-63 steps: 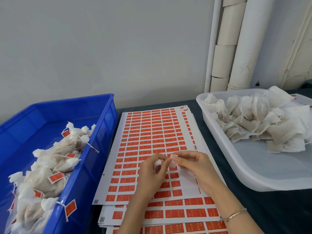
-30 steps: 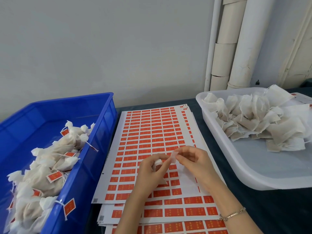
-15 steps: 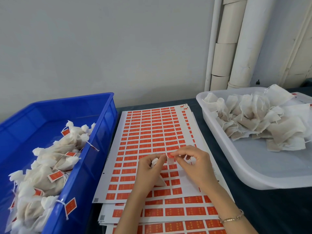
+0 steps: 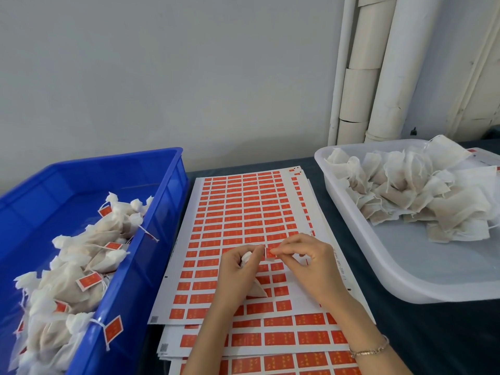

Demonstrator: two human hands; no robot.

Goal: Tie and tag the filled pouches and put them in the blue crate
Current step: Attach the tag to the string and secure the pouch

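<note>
Both hands work over the stack of label sheets [image 4: 243, 207] at the centre of the dark table [image 4: 422, 345].

Left hand [image 4: 235, 272]: fingers curled round one filled pouch [image 4: 257, 290]. The pouch's gathered white neck shows at the thumb and its lower corner sticks out beneath the palm, just above the top sheet.

Right hand [image 4: 313, 263]: thumb and forefinger pinch a small red tag [image 4: 270, 253], which is held against the left thumb tip at the pouch neck. The other fingers are curled loosely. Whether the tag is already fixed to a string cannot be told (the fingers cover the join). A thin bracelet [image 4: 369, 350] sits on the right wrist.

Blue crate [image 4: 167, 201]: it stands to the left, touching the edge of the sheets. It holds a heap of tied pouches [image 4: 81, 261] with red tags, piled along its right wall. One tag and its string hang over the rim.

White tray [image 4: 433, 266]: it stands to the right, apart from the sheets. It holds a pile of open pouches [image 4: 419, 196] in its far half, with no tags seen on them.

White pipes [image 4: 378, 63] run up the wall behind the tray.
</note>
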